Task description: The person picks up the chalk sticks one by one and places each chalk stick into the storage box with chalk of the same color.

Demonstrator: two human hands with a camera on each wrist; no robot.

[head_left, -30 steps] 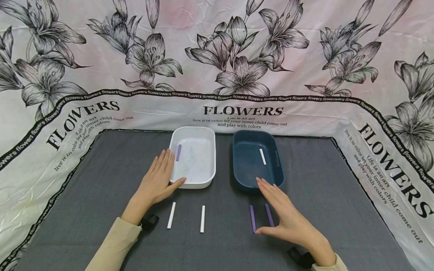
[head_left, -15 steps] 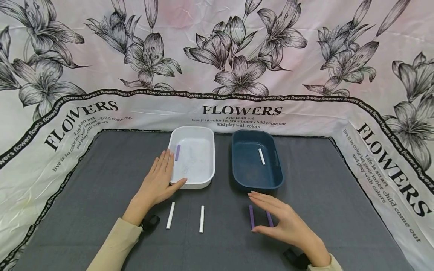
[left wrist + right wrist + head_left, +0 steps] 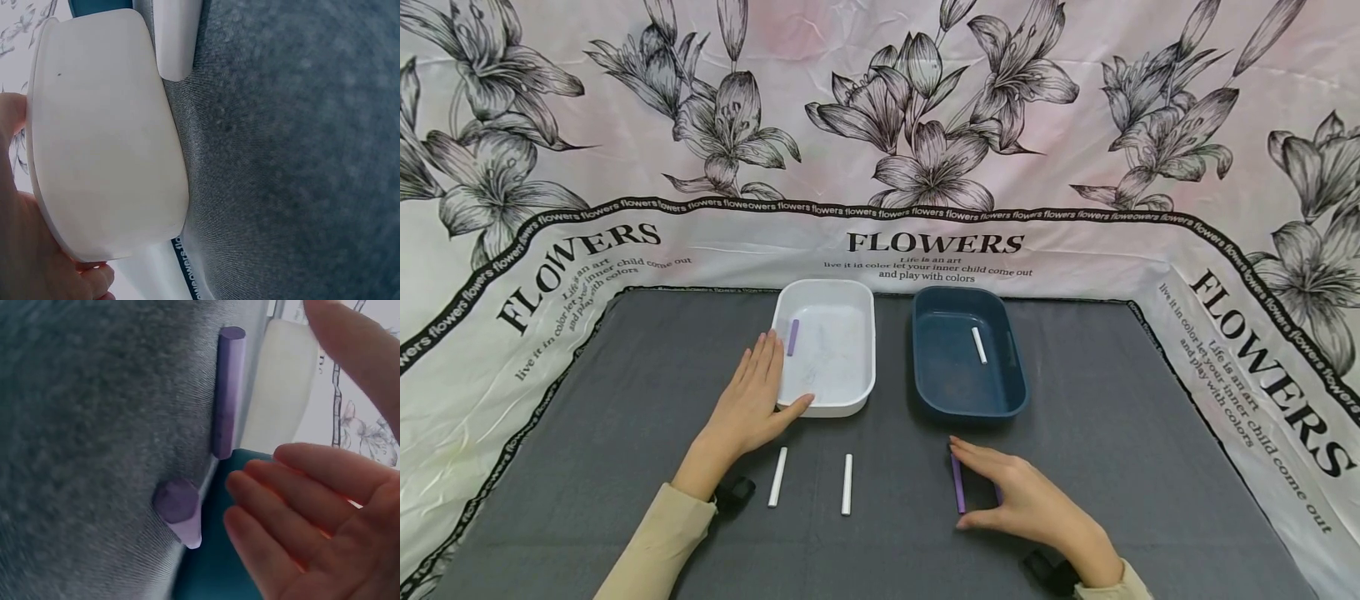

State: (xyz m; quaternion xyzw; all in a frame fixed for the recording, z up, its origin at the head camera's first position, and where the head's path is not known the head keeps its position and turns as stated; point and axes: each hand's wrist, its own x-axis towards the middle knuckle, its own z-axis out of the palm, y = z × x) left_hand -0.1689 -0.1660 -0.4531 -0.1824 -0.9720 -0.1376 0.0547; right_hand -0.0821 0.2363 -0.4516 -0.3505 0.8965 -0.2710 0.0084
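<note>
My left hand (image 3: 747,398) rests with straight fingers along the left side of a white tray (image 3: 827,411), its thumb at the near corner. One purple chalk stick (image 3: 793,337) lies in that tray. My right hand (image 3: 1037,500) hovers over two purple chalk sticks, thumb and fingers spread apart with nothing between them. The left one of these, a purple chalk stick (image 3: 958,485), lies between fingertips and thumb tip. Most of the other purple chalk stick (image 3: 178,503) is hidden under the hand in the head view; the right wrist view shows both on the cloth.
A dark blue tray (image 3: 970,410) stands right of the white one, with a white chalk stick (image 3: 980,345) inside. Two more, a left white chalk stick (image 3: 777,477) and a right white chalk stick (image 3: 847,484), lie on the grey cloth (image 3: 880,558) in front of the white tray.
My right hand has come back from the blue tray's near edge, down and left toward the left purple chalk stick, its thumb-finger gap narrowing. The left hand stays put.
</note>
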